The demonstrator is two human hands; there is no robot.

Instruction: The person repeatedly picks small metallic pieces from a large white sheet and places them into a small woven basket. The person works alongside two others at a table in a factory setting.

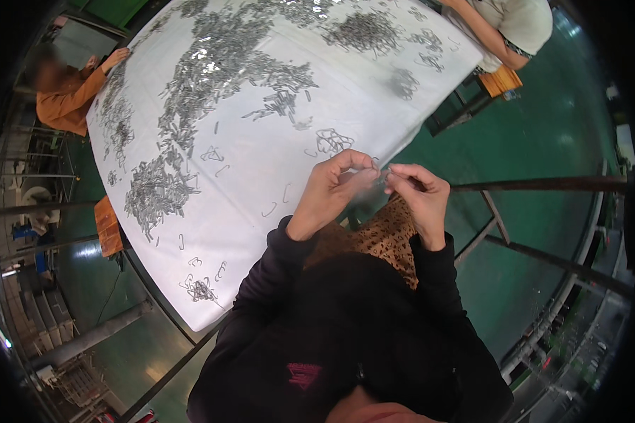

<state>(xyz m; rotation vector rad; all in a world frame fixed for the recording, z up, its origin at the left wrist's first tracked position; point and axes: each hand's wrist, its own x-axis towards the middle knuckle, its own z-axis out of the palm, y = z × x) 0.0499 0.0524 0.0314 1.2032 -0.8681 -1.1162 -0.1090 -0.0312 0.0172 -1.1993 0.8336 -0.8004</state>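
Observation:
My left hand and my right hand are raised close together above my lap, by the near right edge of the white table. Fingers and thumb of each are closed in a pinch. Between the fingertips shows a thin metal wire piece, small and partly hidden, so its exact shape is unclear. A loose cluster of bent wire hooks lies on the table just beyond my left hand. A few single hooks rest to its left.
A broad heap of short metal pieces spreads over the table's far side, with a smaller pile at left. Tangled hooks lie at the near corner. Co-workers sit at far left and far right. Wooden stools stand alongside.

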